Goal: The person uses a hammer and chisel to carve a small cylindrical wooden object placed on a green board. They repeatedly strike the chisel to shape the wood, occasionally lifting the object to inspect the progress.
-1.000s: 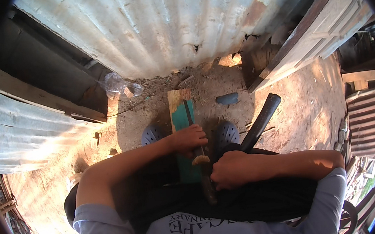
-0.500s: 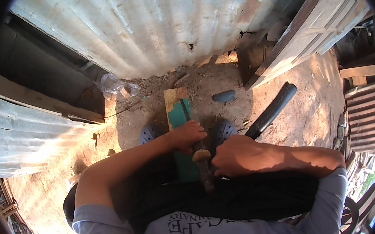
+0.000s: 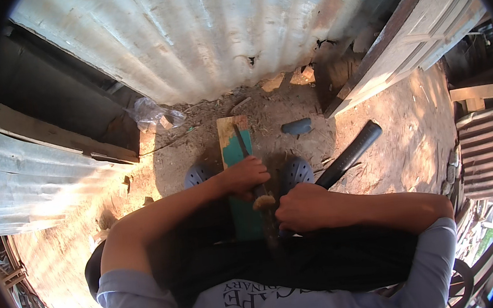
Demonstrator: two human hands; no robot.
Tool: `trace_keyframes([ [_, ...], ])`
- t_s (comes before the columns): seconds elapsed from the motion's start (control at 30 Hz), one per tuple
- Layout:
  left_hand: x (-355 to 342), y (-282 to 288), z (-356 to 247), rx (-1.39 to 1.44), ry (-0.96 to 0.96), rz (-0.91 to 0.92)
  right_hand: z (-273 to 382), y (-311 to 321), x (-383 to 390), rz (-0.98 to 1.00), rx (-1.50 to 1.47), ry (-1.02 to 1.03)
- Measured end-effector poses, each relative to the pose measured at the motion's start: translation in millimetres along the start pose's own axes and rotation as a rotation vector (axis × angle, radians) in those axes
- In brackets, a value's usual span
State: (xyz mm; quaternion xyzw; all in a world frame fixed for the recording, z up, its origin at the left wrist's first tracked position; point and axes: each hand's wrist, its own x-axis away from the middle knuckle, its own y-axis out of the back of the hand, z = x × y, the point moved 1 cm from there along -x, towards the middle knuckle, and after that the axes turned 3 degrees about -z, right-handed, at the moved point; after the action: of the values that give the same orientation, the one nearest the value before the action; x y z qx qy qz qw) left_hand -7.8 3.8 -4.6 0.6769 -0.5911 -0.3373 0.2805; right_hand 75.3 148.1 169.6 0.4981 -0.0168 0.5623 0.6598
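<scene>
My left hand (image 3: pixel 247 175) is closed around a long, narrow dark tool. Its thin blade-like end (image 3: pixel 239 138) points away from me, over a green-painted wooden board (image 3: pixel 245 216) with a bare yellowish far end. On my side of that hand, the tool has a pale, frayed-looking collar (image 3: pixel 264 202) and a dark handle that blurs toward my lap. My right hand (image 3: pixel 300 208) sits just right of the collar, curled into a fist. From it a thick black bar with a rounded end (image 3: pixel 350 154) sticks out to the far right; its near part is hidden by my fist.
Grey-blue clogs (image 3: pixel 297 171) are on my feet, either side of the board. A dark flat piece (image 3: pixel 296 126) and a clear plastic bag (image 3: pixel 157 116) lie on the dirt floor. Corrugated metal sheeting (image 3: pixel 200 39) stands ahead, a wooden door (image 3: pixel 396 44) at the right.
The black bar's far end has shifted slightly nearer and to the left with my right hand. My left hand keeps its grip on the narrow tool.
</scene>
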Motion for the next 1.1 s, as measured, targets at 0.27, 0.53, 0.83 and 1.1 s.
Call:
trace_keyframes([
  [0.27,-3.0,-11.8,-3.3,-0.013,-0.059,0.025,12.5,2.7,7.7,0.095,-0.021,0.053],
  [0.53,0.3,-20.8,-14.3,-0.003,-0.103,0.002,18.9,3.2,8.7,0.016,0.042,0.110],
  [0.83,-1.0,-11.9,-8.8,0.010,-0.061,-0.044,11.9,0.1,12.2,-0.089,0.107,0.045],
  [1.1,-0.7,-6.4,-12.0,0.000,-0.054,-0.017,19.1,7.8,6.1,0.051,0.016,0.065],
])
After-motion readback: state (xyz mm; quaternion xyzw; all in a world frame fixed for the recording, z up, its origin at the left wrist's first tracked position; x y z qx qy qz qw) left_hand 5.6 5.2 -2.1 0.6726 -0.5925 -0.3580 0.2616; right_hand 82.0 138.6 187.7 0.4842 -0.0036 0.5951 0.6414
